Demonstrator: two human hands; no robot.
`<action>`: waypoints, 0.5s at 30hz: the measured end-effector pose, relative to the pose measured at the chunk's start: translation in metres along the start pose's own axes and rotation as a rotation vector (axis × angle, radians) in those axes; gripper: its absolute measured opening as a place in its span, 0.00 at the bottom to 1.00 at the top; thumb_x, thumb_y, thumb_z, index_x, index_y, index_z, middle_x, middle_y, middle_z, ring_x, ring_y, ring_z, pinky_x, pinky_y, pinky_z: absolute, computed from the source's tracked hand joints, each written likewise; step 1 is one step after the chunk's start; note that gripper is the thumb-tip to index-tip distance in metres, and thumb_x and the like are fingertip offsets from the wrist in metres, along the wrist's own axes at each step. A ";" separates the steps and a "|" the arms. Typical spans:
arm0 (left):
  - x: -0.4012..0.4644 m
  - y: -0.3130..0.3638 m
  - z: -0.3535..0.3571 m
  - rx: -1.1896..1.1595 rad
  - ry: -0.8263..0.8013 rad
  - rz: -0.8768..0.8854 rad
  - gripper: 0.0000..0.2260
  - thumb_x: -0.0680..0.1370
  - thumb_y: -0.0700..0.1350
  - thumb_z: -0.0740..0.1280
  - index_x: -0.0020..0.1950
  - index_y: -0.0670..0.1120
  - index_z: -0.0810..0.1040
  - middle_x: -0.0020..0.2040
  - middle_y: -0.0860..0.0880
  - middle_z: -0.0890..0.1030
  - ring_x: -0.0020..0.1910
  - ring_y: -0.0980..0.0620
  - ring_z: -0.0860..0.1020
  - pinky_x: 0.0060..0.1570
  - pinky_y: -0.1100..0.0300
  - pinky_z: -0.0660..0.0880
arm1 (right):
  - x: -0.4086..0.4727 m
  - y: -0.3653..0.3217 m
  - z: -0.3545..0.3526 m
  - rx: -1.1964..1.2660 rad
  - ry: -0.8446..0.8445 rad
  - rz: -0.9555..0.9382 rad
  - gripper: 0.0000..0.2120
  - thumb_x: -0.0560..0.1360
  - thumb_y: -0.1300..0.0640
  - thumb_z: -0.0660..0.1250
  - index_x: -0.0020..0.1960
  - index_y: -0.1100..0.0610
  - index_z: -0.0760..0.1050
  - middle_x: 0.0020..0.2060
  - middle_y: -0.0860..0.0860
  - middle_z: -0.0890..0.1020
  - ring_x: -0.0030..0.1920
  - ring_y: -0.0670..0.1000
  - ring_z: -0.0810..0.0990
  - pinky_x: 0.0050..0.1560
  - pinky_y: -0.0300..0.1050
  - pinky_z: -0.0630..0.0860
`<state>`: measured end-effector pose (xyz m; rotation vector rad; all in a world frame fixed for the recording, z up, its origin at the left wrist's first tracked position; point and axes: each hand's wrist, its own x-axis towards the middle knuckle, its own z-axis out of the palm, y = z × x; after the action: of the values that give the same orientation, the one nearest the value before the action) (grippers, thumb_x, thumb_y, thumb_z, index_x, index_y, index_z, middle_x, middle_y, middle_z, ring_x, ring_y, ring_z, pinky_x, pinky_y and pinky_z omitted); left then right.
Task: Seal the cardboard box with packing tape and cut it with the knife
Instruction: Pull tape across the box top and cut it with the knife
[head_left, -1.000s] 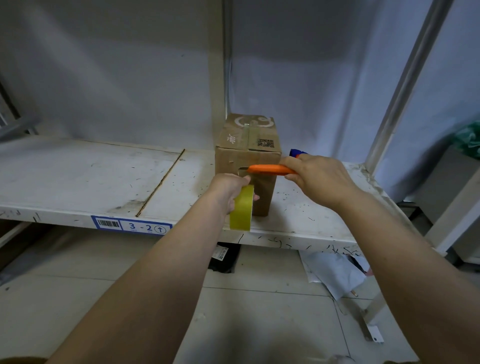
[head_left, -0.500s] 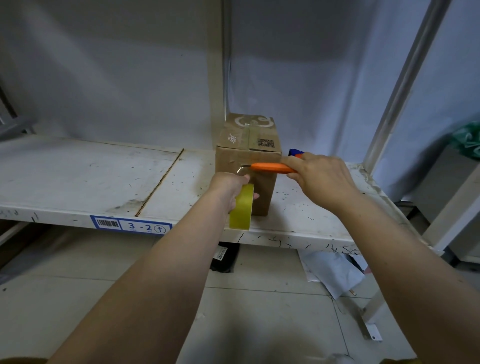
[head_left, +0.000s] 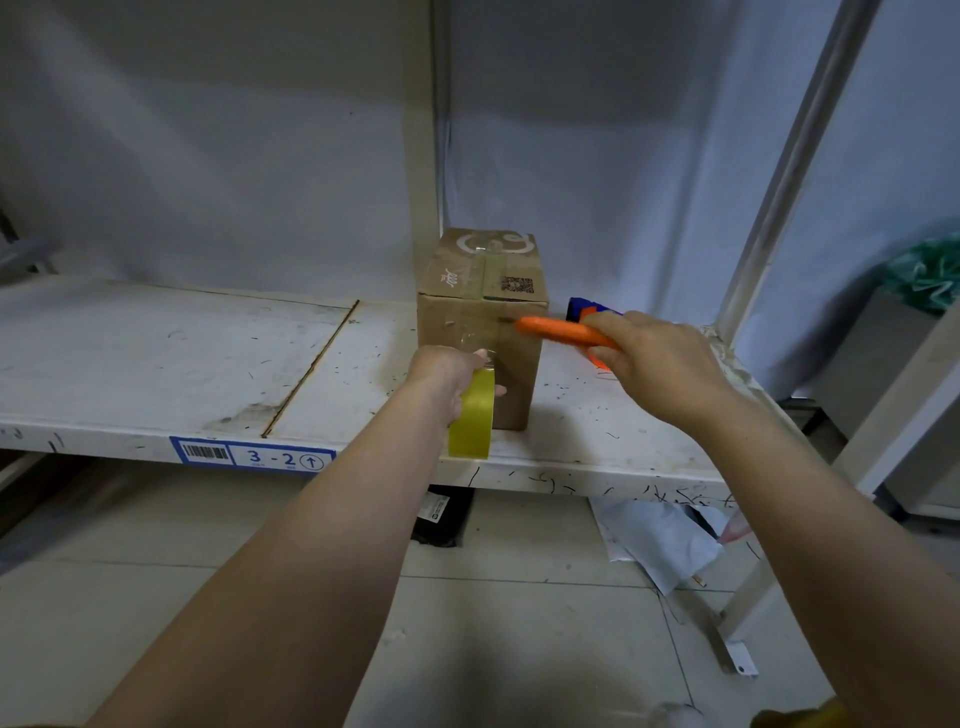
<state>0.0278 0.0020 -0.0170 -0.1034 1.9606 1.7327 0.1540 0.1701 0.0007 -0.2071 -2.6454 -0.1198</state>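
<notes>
A small cardboard box (head_left: 480, 322) stands on the white shelf (head_left: 171, 364), with clear tape along its top seam and down its front face. My left hand (head_left: 447, 376) grips a yellow-green roll of packing tape (head_left: 471, 418) in front of the box's lower front, near the shelf edge. My right hand (head_left: 660, 364) holds an orange utility knife (head_left: 563, 331), whose tip points left at the box's upper right front edge. A short clear strip of tape seems to run from the roll up to the box.
A blue and orange object (head_left: 589, 310) lies on the shelf behind my right hand. A metal upright (head_left: 789, 171) rises at the right. Under the shelf lie a black packet (head_left: 441, 517) and a grey mailer bag (head_left: 665, 540). The shelf label reads 3-2.
My right hand has drawn the knife to the right, away from the tape strip on the box's front. My left hand and the roll have hardly moved.
</notes>
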 end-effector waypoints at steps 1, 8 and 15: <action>-0.001 0.000 -0.001 -0.013 -0.010 0.000 0.16 0.78 0.43 0.66 0.66 0.42 0.72 0.63 0.41 0.78 0.25 0.51 0.82 0.34 0.58 0.79 | -0.001 -0.001 0.000 0.115 0.004 0.053 0.12 0.80 0.48 0.57 0.62 0.47 0.70 0.45 0.49 0.79 0.41 0.54 0.76 0.42 0.49 0.74; 0.002 -0.003 -0.007 -0.064 -0.064 -0.087 0.09 0.81 0.44 0.61 0.59 0.42 0.73 0.42 0.40 0.79 0.15 0.51 0.76 0.26 0.58 0.78 | 0.002 -0.021 0.016 0.536 0.078 0.338 0.13 0.81 0.49 0.55 0.62 0.53 0.68 0.45 0.53 0.81 0.42 0.56 0.79 0.41 0.51 0.76; 0.004 -0.023 -0.011 -0.088 -0.153 -0.141 0.08 0.80 0.47 0.63 0.48 0.41 0.73 0.39 0.40 0.79 0.21 0.50 0.80 0.41 0.55 0.79 | 0.009 -0.027 0.047 0.834 0.065 0.717 0.11 0.81 0.51 0.52 0.56 0.56 0.68 0.48 0.57 0.79 0.46 0.59 0.81 0.46 0.55 0.79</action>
<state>0.0295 -0.0117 -0.0388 -0.1319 1.7265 1.6830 0.1199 0.1501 -0.0376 -0.7966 -2.1670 1.1411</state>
